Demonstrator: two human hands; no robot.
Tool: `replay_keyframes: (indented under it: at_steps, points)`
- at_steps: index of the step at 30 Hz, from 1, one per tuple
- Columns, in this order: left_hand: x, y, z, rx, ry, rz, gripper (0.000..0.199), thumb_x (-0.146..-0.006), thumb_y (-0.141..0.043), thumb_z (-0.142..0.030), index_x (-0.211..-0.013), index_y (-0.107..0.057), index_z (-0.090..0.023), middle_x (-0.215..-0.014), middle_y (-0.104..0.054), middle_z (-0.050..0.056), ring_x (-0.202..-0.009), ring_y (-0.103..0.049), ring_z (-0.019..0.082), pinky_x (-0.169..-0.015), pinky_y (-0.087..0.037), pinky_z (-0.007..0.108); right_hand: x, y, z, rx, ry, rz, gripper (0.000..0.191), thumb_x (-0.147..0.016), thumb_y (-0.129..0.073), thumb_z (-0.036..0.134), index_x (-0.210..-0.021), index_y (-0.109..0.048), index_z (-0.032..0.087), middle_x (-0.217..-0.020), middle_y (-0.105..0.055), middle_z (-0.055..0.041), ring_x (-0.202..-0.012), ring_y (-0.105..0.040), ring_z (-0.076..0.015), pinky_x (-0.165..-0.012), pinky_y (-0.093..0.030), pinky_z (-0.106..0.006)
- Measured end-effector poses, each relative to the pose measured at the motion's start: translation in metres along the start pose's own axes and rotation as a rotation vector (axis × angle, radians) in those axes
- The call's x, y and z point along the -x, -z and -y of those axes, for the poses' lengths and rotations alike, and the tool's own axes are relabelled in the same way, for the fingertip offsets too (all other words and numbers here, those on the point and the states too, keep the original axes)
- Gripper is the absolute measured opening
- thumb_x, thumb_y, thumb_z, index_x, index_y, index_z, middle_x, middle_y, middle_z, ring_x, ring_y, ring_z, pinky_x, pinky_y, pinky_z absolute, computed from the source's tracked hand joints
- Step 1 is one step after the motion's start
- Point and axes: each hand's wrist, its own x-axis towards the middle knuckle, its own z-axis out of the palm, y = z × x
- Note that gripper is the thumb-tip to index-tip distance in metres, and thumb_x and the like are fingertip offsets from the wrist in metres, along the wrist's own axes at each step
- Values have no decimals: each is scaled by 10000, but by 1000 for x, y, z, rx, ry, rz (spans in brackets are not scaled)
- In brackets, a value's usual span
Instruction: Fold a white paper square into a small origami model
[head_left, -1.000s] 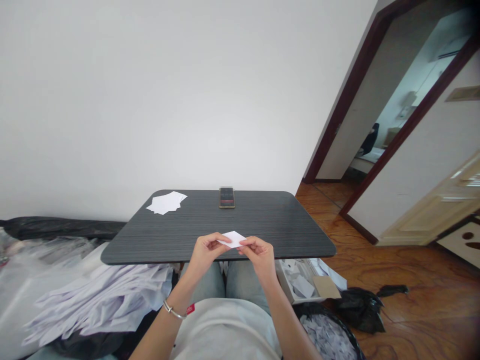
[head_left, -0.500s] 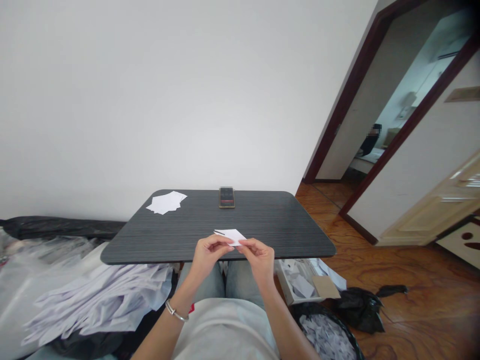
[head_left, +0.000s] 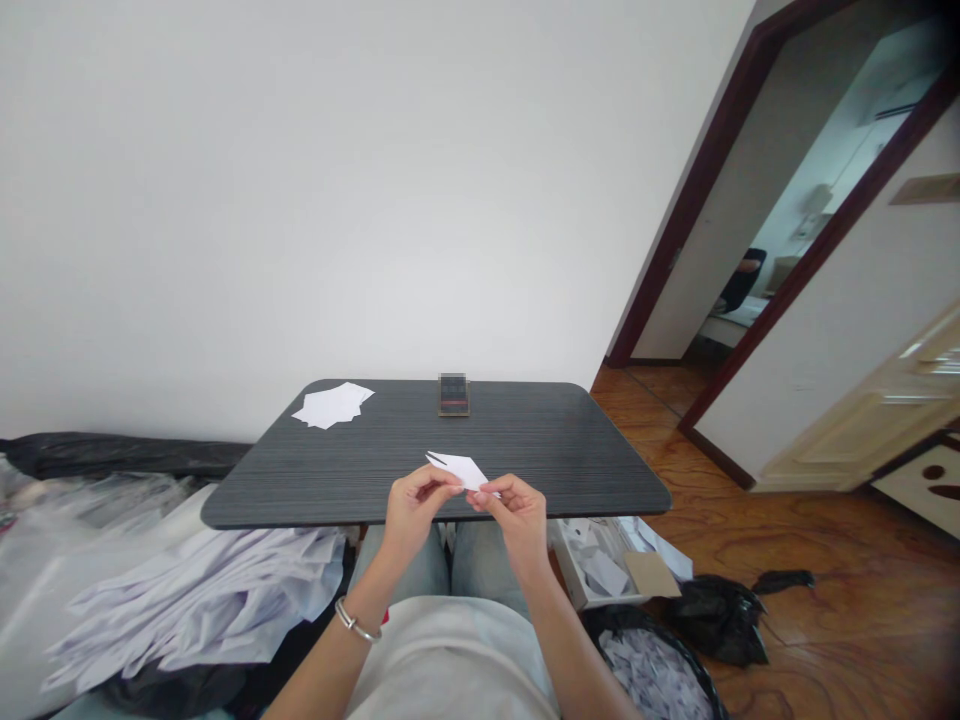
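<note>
Both of my hands hold a small folded piece of white paper (head_left: pixel 457 470) above the front of a dark grey table (head_left: pixel 570 470). My left hand (head_left: pixel 416 515) pinches its lower left part, and my right hand (head_left: pixel 517 517) pinches its right tip. The paper's left end shows a narrow split between two points. Farther back on the table lie a loose stack of white paper sheets (head_left: pixel 330 405) and a phone (head_left: pixel 454 395) standing upright on a stand.
A heap of white sheets (head_left: pixel 195 610) lies on plastic at the left. To the right, below the table, are a cardboard box of paper pieces (head_left: pixel 592 565), a black bag (head_left: pixel 716 620) and a bin of paper scraps (head_left: pixel 652 672). A seated person (head_left: pixel 741 282) shows through the doorway.
The paper has turned slightly in my fingers, and its left end has spread into a clearer fork. Both hands have shifted only slightly, and the left wrist's bangle has moved a little.
</note>
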Motion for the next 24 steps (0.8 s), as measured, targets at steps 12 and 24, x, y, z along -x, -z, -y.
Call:
replay_keyframes:
  at_steps: [12,24]
  points:
    - [1,-2,-3,-12,-35,6,89,-696,-595,-202,-631,-621,-147,-637,-609,12,-630,-551,140,-625,-420,233,2,-2,2,22,35,-13,86,-606,-705,222,-603,-634,173,-564,-664,-13,-536,-614,-152,-538,-495,-270]
    - [-2,4,2,-5,-46,23,58,-667,-631,-202,-644,-623,-149,-633,-617,15,-606,-551,134,-592,-425,225,4,-1,6,62,44,27,94,-629,-692,228,-603,-625,168,-561,-665,-20,-529,-608,-146,-532,-488,-258]
